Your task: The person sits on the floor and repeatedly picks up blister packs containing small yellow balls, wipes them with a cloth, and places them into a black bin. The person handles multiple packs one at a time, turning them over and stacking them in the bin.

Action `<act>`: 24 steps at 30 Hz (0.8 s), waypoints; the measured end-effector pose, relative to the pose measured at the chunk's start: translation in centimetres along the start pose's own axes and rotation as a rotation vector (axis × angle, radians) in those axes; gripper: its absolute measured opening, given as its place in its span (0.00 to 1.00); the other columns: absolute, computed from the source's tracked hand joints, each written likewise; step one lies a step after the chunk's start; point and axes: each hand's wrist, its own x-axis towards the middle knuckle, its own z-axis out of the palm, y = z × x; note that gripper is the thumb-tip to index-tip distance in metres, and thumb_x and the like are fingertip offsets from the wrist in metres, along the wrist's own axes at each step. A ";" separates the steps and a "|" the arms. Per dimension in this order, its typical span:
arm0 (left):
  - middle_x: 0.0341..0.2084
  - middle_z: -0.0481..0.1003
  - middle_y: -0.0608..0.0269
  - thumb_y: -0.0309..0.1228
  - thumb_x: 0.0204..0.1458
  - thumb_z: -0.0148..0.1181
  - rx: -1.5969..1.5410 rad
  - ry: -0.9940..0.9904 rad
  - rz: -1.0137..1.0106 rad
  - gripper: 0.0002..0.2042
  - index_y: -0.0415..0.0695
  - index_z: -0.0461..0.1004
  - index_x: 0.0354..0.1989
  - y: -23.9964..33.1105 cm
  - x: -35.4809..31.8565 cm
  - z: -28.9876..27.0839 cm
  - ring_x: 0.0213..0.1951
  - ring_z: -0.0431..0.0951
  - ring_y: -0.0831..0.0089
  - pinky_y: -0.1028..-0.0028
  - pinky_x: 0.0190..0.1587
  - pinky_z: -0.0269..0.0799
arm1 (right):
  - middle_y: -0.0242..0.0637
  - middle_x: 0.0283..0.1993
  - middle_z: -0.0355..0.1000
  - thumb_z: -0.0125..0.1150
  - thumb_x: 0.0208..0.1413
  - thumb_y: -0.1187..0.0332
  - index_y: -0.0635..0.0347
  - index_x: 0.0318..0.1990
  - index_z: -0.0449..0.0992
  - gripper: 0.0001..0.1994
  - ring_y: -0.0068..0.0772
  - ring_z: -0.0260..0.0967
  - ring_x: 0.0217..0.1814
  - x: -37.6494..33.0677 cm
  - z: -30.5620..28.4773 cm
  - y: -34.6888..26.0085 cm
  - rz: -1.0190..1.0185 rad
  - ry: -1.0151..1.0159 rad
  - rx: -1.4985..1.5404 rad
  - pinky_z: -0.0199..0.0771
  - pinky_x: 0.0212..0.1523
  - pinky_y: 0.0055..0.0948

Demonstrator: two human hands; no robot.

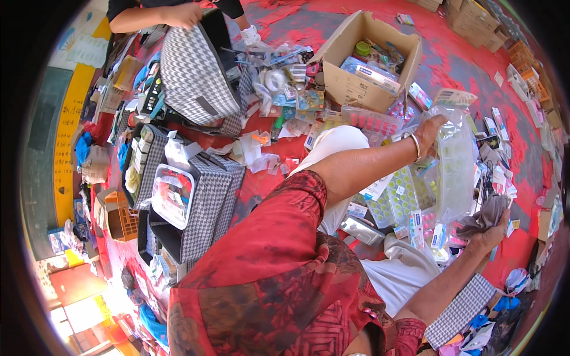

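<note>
My left hand [428, 135], with a bangle at the wrist, is closed on the edge of a long clear plastic package [456, 172]. Pale green rounded shapes show through it, and a printed card [454, 97] sticks up at its far end. Farther right and nearer to me, my right hand [491, 232] grips a crumpled grey cloth [484, 215], which touches or nearly touches the package's near end. Under and beside the package lie clear trays with green round pieces [402, 193] and a pack with pink pieces [374, 123].
An open cardboard box [350, 89] full of small goods stands ahead. Houndstooth storage boxes [222, 190] stand at left, one holding a clear-lidded container [172, 196]. Another person's hand [183, 16] holds a large houndstooth box [193, 74]. Loose packets [297, 98] litter the red floor.
</note>
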 end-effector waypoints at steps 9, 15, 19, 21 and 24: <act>0.42 0.71 0.63 0.49 0.50 0.46 0.248 -0.066 -0.092 0.20 0.54 0.66 0.49 -3.3 -1.9 2.3 0.42 0.72 0.66 0.57 0.36 0.68 | 0.46 0.40 0.68 0.53 0.52 0.68 0.65 0.41 0.70 0.11 0.39 0.66 0.41 -5.3 10.8 3.2 -0.668 -0.363 -1.025 0.64 0.42 0.29; 0.45 0.69 0.61 0.55 0.50 0.44 -0.076 -0.041 0.022 0.26 0.52 0.62 0.52 0.0 -0.4 0.4 0.41 0.73 0.66 0.60 0.38 0.70 | 0.44 0.30 0.71 0.54 0.51 0.63 0.65 0.36 0.73 0.13 0.44 0.69 0.32 -3.7 4.5 2.7 -0.372 -0.279 -1.149 0.67 0.36 0.32; 0.45 0.69 0.61 0.56 0.50 0.42 -0.023 0.019 0.133 0.27 0.51 0.60 0.53 1.7 -1.4 0.5 0.41 0.73 0.67 0.61 0.38 0.71 | 0.46 0.32 0.72 0.55 0.48 0.50 0.68 0.39 0.73 0.25 0.34 0.70 0.29 -1.2 0.4 2.2 -0.247 0.190 -1.318 0.69 0.33 0.30; 0.44 0.70 0.61 0.56 0.50 0.42 -0.074 0.036 0.145 0.27 0.51 0.60 0.52 2.2 -2.0 0.8 0.41 0.73 0.67 0.61 0.38 0.72 | 0.43 0.35 0.73 0.56 0.47 0.47 0.69 0.39 0.73 0.28 0.32 0.70 0.29 -0.7 -0.4 1.9 -0.077 0.278 -0.949 0.69 0.33 0.30; 0.43 0.71 0.62 0.56 0.50 0.42 -0.134 0.014 0.130 0.26 0.51 0.61 0.51 2.6 -2.2 0.9 0.43 0.72 0.67 0.59 0.41 0.68 | 0.36 0.37 0.73 0.54 0.48 0.44 0.68 0.42 0.72 0.30 0.30 0.70 0.31 -0.8 0.1 1.5 0.254 0.282 -0.550 0.70 0.34 0.27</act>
